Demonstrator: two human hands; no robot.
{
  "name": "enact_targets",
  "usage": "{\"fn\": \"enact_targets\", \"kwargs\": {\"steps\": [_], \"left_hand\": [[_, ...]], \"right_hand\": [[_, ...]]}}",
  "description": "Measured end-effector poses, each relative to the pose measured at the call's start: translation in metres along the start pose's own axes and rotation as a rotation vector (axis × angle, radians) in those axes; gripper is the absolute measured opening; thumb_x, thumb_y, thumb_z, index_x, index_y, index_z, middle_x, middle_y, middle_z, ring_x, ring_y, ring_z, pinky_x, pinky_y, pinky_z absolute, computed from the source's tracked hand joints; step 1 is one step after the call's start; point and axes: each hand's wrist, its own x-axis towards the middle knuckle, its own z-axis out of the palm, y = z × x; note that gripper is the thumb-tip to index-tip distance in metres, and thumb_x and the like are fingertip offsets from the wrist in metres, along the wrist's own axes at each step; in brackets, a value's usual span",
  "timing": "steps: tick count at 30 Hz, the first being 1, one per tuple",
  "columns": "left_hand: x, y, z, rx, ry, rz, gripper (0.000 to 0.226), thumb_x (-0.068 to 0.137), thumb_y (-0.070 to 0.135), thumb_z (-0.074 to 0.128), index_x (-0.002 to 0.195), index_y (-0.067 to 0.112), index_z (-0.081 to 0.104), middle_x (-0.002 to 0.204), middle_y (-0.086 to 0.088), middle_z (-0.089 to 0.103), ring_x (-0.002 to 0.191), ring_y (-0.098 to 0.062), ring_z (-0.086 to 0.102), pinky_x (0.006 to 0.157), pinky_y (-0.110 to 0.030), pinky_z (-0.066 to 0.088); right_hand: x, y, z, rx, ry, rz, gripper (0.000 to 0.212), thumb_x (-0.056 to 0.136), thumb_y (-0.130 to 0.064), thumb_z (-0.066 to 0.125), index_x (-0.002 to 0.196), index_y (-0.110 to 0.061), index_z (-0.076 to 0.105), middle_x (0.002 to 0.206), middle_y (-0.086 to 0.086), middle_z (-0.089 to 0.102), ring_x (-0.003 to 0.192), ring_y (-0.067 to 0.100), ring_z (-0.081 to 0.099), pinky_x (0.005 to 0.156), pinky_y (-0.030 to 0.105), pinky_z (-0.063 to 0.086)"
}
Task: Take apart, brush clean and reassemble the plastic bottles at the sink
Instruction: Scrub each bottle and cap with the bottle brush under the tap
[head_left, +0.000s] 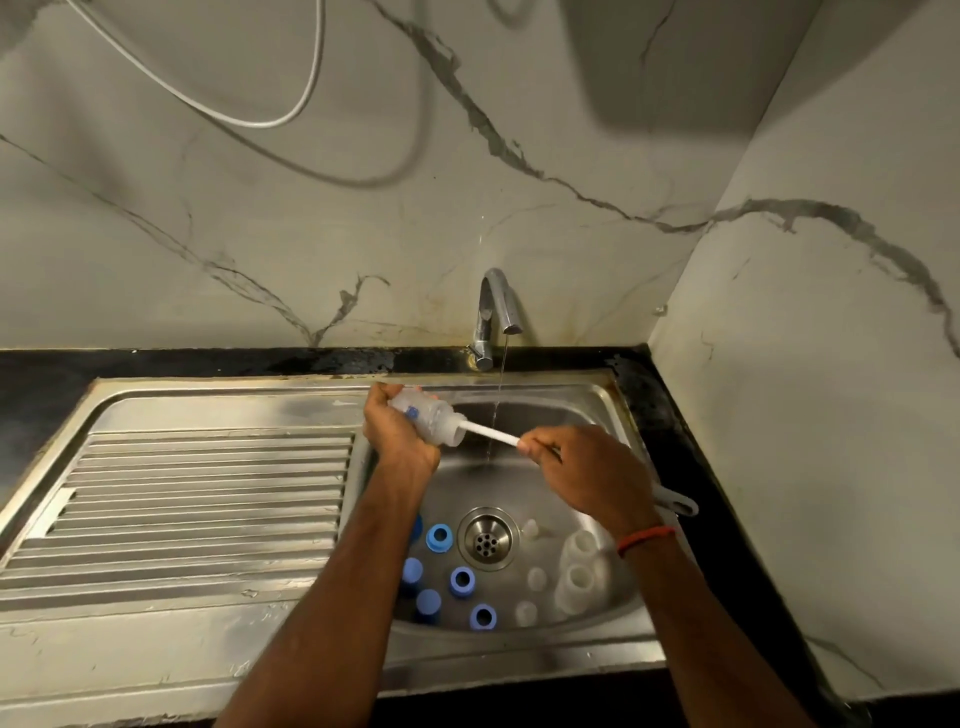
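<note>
**Clear bottle held over a steel sink with a brush rod in its mouth**

A person's two bare forearms are seen from above, reaching over a stainless steel sink (615, 410) set into a black stone bench (675, 415).

A clear plastic bottle (423, 413) is held on its side above the back left of the basin. It is gripped by the left hand (395, 439), whose fingers are curled round its body, and its open mouth is pointed to the right. A thin white brush rod (488, 432) is pushed into that mouth. The rod's other end is gripped by the right hand (587, 473), fingers closed round it. The brush head cannot be made out inside the bottle. A red thread bracelet (647, 538) is worn on the right wrist.

A thin stream of water (500, 395) is let fall from a curved chrome tap (493, 312) just behind the rod.

On the basin floor, loose parts are spread around a round metal drain (488, 540). Blue plastic rings (440, 538) and caps are scattered to its left and front. Small clear plastic pieces (536, 578) and two clear plastic bottle bodies (576, 566) are laid to its right.

A ridged steel draining board (208, 493) is seen to the left. A white cable (260, 120) is looped on the marble-patterned wall (571, 130) behind.
</note>
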Motion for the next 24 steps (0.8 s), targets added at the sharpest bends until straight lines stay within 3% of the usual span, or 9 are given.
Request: {"fn": "enact_targets", "kwargs": {"steps": [3,8,12,14,16,20,22,24], "left_hand": [[0.004,0.004,0.005,0.013,0.034,0.022,0.013,0.079,0.028,0.063,0.081,0.018,0.054,0.072,-0.001,0.052,0.064,-0.018,0.055,0.06,-0.035,0.052],[0.005,0.0,-0.016,-0.019,-0.008,-0.036,0.02,0.083,0.024,0.057,0.067,0.019,0.048,0.06,0.001,0.048,0.051,-0.015,0.05,0.051,-0.026,0.047],[0.001,0.0,-0.01,-0.031,0.018,-0.045,0.013,0.091,0.03,0.058,0.087,0.017,0.057,0.069,-0.002,0.056,0.059,-0.018,0.061,0.051,-0.032,0.054],[0.002,0.001,-0.008,-0.07,0.048,-0.062,0.039,0.088,0.038,0.068,0.117,0.014,0.058,0.092,-0.009,0.061,0.079,-0.024,0.065,0.058,-0.037,0.057],[0.003,0.005,-0.009,-0.117,0.041,-0.073,0.072,0.077,0.051,0.078,0.132,0.012,0.053,0.107,-0.012,0.061,0.091,-0.027,0.066,0.064,-0.04,0.06],[0.004,0.0,-0.012,-0.143,0.043,-0.059,0.069,0.076,0.057,0.078,0.121,0.01,0.056,0.105,-0.014,0.067,0.092,-0.029,0.07,0.084,-0.048,0.061],[0.006,-0.008,-0.016,-0.146,0.063,-0.122,0.077,0.075,0.057,0.078,0.128,0.007,0.054,0.117,-0.019,0.068,0.103,-0.034,0.071,0.09,-0.051,0.059],[0.007,-0.015,-0.016,-0.158,0.039,-0.229,0.069,0.087,0.056,0.067,0.135,0.008,0.054,0.128,-0.018,0.066,0.115,-0.034,0.066,0.094,-0.054,0.055]], "right_hand": [[-0.008,-0.017,0.024,-0.075,0.046,0.022,0.028,0.103,-0.048,0.042,0.11,-0.034,0.066,0.07,-0.012,0.06,0.055,0.001,0.05,0.049,0.016,0.031],[-0.005,-0.015,0.005,0.128,-0.22,-0.001,0.026,0.101,-0.045,0.05,0.104,-0.032,0.072,0.073,-0.008,0.066,0.067,0.01,0.061,0.056,0.02,0.037],[-0.003,-0.013,-0.011,-0.058,-0.054,-0.028,0.029,0.101,-0.05,0.045,0.109,-0.036,0.07,0.088,-0.011,0.07,0.069,0.005,0.055,0.055,0.014,0.031],[-0.004,-0.014,-0.006,-0.064,0.001,-0.065,0.03,0.102,-0.049,0.044,0.11,-0.034,0.069,0.081,-0.009,0.068,0.067,0.004,0.056,0.055,0.016,0.034],[-0.004,-0.012,0.001,-0.049,0.018,-0.087,0.028,0.102,-0.046,0.047,0.108,-0.031,0.07,0.077,-0.008,0.064,0.068,0.006,0.056,0.059,0.021,0.041],[-0.007,-0.012,0.019,0.05,0.141,-0.097,0.023,0.099,-0.031,0.057,0.119,-0.033,0.069,0.091,-0.008,0.067,0.08,0.011,0.061,0.068,0.023,0.044],[-0.007,-0.011,0.028,-0.112,0.204,-0.147,0.031,0.098,-0.025,0.057,0.125,-0.036,0.065,0.089,-0.006,0.069,0.077,0.013,0.063,0.064,0.024,0.045],[-0.009,-0.013,0.033,-0.287,0.258,-0.162,0.033,0.093,-0.017,0.056,0.119,-0.034,0.068,0.078,-0.006,0.067,0.069,0.015,0.06,0.056,0.025,0.04]]}}
